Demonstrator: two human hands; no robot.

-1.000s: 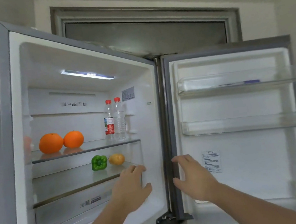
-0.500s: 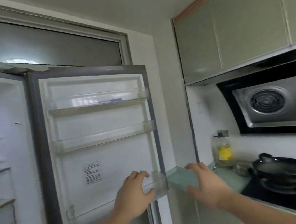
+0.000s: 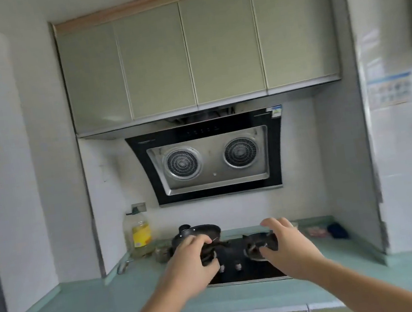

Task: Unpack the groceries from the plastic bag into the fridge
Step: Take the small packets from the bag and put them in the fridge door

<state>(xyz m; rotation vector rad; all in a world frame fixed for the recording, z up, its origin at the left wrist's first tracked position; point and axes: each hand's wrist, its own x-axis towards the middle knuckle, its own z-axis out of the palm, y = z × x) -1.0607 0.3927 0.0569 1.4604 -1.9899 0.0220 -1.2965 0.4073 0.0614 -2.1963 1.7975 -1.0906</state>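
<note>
A: The view has swung right. A second ago both hands were at the open fridge, with oranges, bottles and peppers on its shelves; now the fridge is out of sight and the stove wall fills the frame.

B: So what's in front of the person?

A: The teal counter [image 3: 92,299], with a black hob [image 3: 243,268] set into it near the back edge. A dark pan [image 3: 196,233] sits on the hob's left burner, an oil bottle [image 3: 138,234] stands at the counter's back left corner, and the range hood [image 3: 210,158] hangs above.

B: And the hands?

A: The left hand [image 3: 191,267] and right hand [image 3: 287,247] are both raised over the counter's front edge, ahead of the hob. The fingers of each are loosely spread and bent, gripping nothing.

B: Where's the plastic bag?

A: Not in view, and neither is any grocery item. Something small and pink lies towards the back right corner, too blurred to name.

B: Meaning?

A: My guess is the person has turned away from the fridge empty-handed to fetch more from the bag, wherever it sits. Finding it comes first.
</note>
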